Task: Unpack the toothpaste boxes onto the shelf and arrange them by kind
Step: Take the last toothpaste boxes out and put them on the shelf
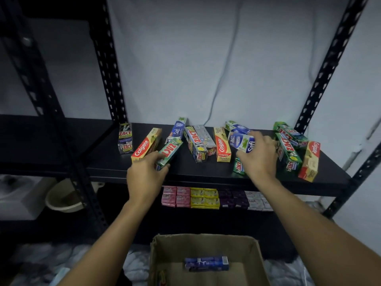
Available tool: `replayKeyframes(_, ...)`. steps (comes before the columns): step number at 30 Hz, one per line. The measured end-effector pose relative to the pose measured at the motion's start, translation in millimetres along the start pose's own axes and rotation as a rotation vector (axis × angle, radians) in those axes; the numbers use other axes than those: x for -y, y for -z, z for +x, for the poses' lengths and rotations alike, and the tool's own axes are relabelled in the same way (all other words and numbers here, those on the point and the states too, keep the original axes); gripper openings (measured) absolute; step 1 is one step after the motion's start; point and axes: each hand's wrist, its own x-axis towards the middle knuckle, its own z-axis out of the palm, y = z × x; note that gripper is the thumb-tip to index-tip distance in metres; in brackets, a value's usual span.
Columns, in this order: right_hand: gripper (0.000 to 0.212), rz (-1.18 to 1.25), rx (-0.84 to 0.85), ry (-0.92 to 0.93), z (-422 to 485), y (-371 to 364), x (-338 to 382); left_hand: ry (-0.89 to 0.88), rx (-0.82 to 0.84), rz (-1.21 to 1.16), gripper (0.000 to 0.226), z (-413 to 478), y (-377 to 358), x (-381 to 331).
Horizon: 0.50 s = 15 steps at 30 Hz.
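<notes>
Several toothpaste boxes lie scattered on the black shelf (185, 172). My left hand (144, 174) grips the near end of a green Zact box (170, 152), next to a Colgate box (145, 146). My right hand (258, 157) holds a blue-and-white Safi box (241, 142) just above the shelf. A small green Zact box (238, 166) lies under that hand. More green Zact boxes (288, 151) and a Colgate box (310, 162) lie at the right end. The cardboard box (156, 254) below holds a blue toothpaste box (207, 263).
Black Zact boxes (125, 138) (194, 147), a Safi box (177, 130) and another Colgate box (222, 144) lie mid-shelf. Soap packs (206, 198) line the lower shelf. Black uprights (109, 58) (329, 62) frame the bay. A basin (61, 199) sits low left.
</notes>
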Motion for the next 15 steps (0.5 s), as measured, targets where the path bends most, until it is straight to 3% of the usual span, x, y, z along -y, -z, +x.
replayKeyframes(4,0.053,-0.106,0.100,0.098,4,-23,6,-0.011,0.077,0.024,0.038,5,-21,1)
replayKeyframes(12,0.066,-0.395,0.266,0.099,19,-44,13,-0.023,0.099,-0.031,0.040,14,-36,2)
replayKeyframes(15,0.065,-0.506,0.409,0.142,29,-46,16,-0.037,0.113,-0.033,0.041,14,-34,2)
